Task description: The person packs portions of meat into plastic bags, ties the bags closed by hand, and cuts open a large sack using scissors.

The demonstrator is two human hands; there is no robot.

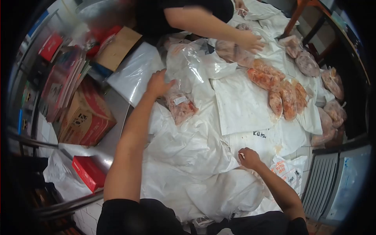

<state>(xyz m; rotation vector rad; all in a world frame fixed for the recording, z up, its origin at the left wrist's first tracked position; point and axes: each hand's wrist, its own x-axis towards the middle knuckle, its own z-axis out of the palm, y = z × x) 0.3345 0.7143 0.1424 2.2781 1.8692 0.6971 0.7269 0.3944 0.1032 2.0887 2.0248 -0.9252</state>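
My left hand (159, 84) is spread at the upper end of a clear plastic bag of meat with a white label (182, 107), its fingers apart. My right hand (249, 158) is curled over the white sacks (176, 149), close to a sack with black handwriting (256, 139). The fingers are pinched at a sack's edge, and what they hold is too small to make out. Several bags of orange-red meat (288, 98) lie on a white sack ahead of that hand.
A co-worker's hand (250, 41) reaches over bagged meat at the top. More meat bags (307, 64) lie at the right. A cardboard box (88, 115), a red box (89, 172) and a metal surface (117, 107) are at the left. A grey-blue container (346, 184) stands lower right.
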